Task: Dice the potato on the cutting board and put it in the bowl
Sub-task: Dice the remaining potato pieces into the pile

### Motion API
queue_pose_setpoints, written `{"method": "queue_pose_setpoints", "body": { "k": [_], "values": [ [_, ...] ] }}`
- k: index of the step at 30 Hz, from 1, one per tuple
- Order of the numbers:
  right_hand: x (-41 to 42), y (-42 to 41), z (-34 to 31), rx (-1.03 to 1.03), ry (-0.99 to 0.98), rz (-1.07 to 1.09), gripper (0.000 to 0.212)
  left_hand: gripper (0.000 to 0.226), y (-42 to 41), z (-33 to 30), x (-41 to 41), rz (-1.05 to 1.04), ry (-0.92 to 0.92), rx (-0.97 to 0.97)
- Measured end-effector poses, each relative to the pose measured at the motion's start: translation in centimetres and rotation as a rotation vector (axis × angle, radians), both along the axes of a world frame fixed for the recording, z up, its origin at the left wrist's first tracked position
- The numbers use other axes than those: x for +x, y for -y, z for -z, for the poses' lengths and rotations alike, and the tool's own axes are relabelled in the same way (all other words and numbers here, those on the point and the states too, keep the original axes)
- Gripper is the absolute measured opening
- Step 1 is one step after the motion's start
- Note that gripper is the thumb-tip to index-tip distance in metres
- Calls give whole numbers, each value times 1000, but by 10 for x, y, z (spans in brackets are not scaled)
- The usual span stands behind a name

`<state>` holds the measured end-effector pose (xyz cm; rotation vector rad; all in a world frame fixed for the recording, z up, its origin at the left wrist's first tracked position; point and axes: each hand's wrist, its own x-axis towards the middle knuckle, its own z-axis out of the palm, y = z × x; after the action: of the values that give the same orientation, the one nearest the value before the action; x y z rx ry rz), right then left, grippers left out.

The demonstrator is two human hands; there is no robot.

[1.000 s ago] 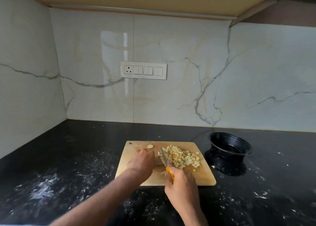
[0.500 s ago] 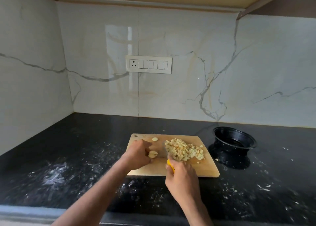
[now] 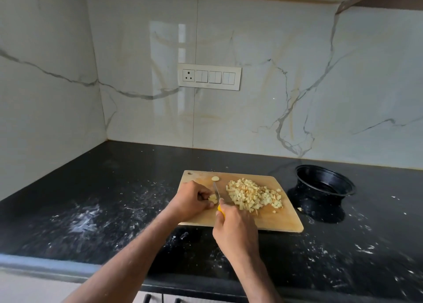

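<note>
Potato piece (image 3: 212,197), small and pale, sits on the left half of the cutting board (image 3: 270,220), pinned under the curled fingertips of the left hand (image 3: 192,199). Right hand (image 3: 235,231) is wrapped round the yellow handle of the knife (image 3: 217,191); only a sliver of handle shows above the knuckles. Blade points away from the person, edge down, just right of the held piece; contact with the piece or the board can't be confirmed.

Diced potato pile (image 3: 253,195) is heaped on the right half of the board, just right of the blade, not touching it as far as visible. A few loose cubes lie at the pile's right and near edges. One round potato slice (image 3: 215,178) lies alone near the board's far edge, apart from both hands.

Black bowl (image 3: 325,186) stands on the countertop (image 3: 114,188) right of the board, not touching it. No potato visible inside it. One small scrap (image 3: 299,209) lies on the counter between board and bowl.

Countertop is black, streaked with white powder. Switch panel (image 3: 209,77) is on the marble backsplash behind.
</note>
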<state>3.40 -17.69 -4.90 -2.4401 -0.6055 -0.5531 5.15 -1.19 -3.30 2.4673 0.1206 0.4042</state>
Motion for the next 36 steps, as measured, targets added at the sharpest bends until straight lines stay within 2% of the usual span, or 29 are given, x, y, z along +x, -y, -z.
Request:
{"method": "queue_pose_setpoints", "body": {
  "k": [3, 6, 9, 13, 19, 21, 24, 29, 36],
  "values": [
    [0, -1, 2, -32, 10, 4, 35, 11, 3, 2, 0, -40, 33, 4],
    [2, -4, 3, -87, -12, -5, 27, 21, 6, 4, 0, -67, 29, -18],
    [3, -4, 5, -112, -36, -12, 23, 8, 8, 5, 2, -93, 31, -23],
    [-2, 0, 7, -118, -27, -24, 24, 27, 9, 10, 4, -130, 59, -56],
    [-17, 25, 1, -192, -45, -47, 26, 30, 7, 13, 5, -139, 63, -48],
    [-17, 38, -5, -145, -78, -57, 24, 32, 8, 14, 4, -134, 64, -55],
    [-12, 47, -10, 39, -100, -70, 22, 32, 7, 13, 1, -116, 67, -61],
    [-6, 14, -8, 115, -68, -48, 31, 28, 5, 13, -1, -114, 84, -86],
    [0, -3, 1, 28, -53, -22, 26, 13, 5, 15, -2, -142, 138, -125]
  ]
}}
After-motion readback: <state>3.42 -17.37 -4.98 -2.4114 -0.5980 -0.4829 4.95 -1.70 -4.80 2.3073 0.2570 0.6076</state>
